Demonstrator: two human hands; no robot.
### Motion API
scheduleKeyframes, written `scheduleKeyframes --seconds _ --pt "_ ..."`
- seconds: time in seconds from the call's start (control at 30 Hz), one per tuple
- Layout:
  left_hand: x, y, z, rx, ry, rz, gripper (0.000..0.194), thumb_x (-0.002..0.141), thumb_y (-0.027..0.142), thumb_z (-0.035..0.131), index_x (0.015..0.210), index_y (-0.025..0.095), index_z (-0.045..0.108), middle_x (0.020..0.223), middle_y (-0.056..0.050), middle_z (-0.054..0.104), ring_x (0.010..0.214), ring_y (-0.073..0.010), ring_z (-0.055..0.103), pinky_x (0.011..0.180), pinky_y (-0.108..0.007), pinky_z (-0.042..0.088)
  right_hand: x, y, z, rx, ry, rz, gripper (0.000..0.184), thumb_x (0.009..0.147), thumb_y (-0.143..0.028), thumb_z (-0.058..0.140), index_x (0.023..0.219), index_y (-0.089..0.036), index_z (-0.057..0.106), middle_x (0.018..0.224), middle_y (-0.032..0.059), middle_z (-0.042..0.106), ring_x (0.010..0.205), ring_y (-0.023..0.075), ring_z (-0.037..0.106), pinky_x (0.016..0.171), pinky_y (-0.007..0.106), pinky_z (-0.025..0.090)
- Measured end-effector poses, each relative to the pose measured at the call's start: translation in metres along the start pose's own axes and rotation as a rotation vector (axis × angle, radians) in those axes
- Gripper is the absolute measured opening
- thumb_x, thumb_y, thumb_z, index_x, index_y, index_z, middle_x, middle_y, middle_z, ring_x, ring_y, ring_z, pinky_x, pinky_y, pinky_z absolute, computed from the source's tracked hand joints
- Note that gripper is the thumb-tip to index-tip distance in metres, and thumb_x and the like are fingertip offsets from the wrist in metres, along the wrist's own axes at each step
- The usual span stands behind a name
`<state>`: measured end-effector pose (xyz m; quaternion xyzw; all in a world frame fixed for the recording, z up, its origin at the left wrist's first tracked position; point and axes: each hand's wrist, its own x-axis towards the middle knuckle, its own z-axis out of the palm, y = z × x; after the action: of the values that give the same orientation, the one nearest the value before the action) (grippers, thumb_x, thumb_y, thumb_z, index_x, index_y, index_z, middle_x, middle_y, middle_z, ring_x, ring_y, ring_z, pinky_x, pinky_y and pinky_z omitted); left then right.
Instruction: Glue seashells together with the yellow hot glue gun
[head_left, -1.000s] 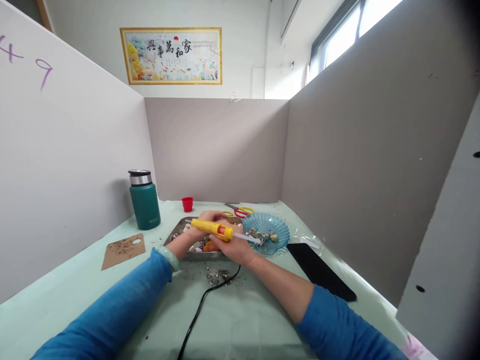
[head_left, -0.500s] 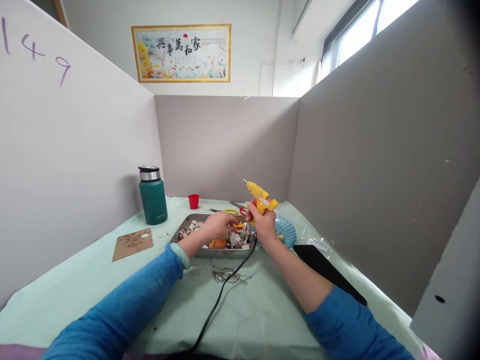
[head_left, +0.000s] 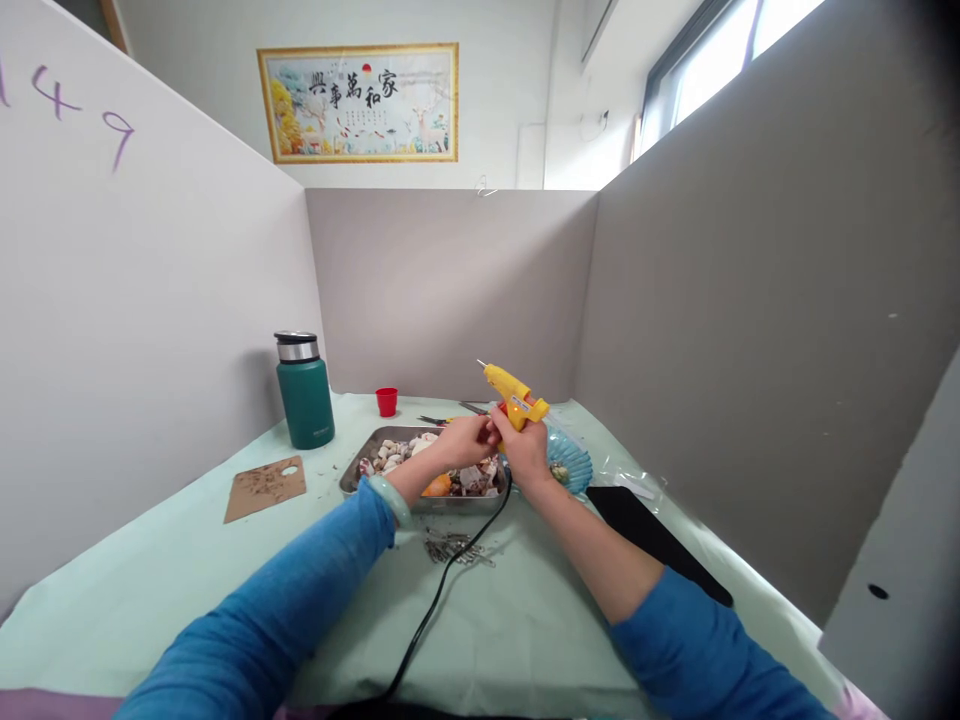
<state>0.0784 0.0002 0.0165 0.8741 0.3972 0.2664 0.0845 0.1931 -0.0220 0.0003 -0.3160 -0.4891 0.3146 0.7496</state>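
My right hand (head_left: 527,452) is wrapped round the handle of a yellow hot glue gun (head_left: 511,392), its metal nozzle tilted up to the left. A black cord (head_left: 450,570) runs down from the gun across the table. My left hand (head_left: 471,442), with a pale green bangle (head_left: 393,500) at its wrist, meets the fingers of my right hand above the tray's right side. Its fingers are bent together, and whatever they pinch is hidden. Beneath lies a metal tray (head_left: 450,505) of seashells (head_left: 388,455), including an orange piece (head_left: 437,486).
Metal clips (head_left: 448,546) lie in front of the tray. A blue shell-shaped dish (head_left: 574,460), a plastic bag (head_left: 637,485) and a black strip (head_left: 660,545) are on the right. Scissors (head_left: 433,420) and a red cup (head_left: 387,402) stand behind; a green bottle (head_left: 305,400) and brown card (head_left: 265,489) are left.
My left hand has moved right and up from over the shells to meet my right hand. The glue gun has shifted slightly left, still in my right hand.
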Motion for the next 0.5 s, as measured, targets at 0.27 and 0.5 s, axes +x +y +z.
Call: scheduleKeyframes --seconds 0.27,0.5 --pt "0.01 -0.006 0.001 -0.029 0.064 -0.02 0.014 0.075 0.018 0.057 0.085 0.017 0.067 0.075 -0.005 0.068 0.063 -0.0164 0.055 0.061 -0.024 0.039 0.0 -0.005 0.0 0.003 -0.012 -0.035 0.027 0.069 -0.04 0.07 0.079 -0.018 0.059 0.053 -0.0034 0.059 0.042 0.0119 0.051 0.05 0.026 0.048" --pt "-0.024 -0.06 -0.038 0.029 0.113 -0.162 0.018 0.071 0.02 0.06 0.081 0.02 0.075 0.074 -0.005 0.071 0.068 -0.0186 0.058 0.068 -0.024 0.041 -0.012 0.001 0.006 0.032 -0.112 0.13 0.027 0.066 -0.036 0.071 0.079 -0.017 0.057 0.054 -0.0037 0.059 0.039 0.0104 0.05 0.042 0.023 0.043"
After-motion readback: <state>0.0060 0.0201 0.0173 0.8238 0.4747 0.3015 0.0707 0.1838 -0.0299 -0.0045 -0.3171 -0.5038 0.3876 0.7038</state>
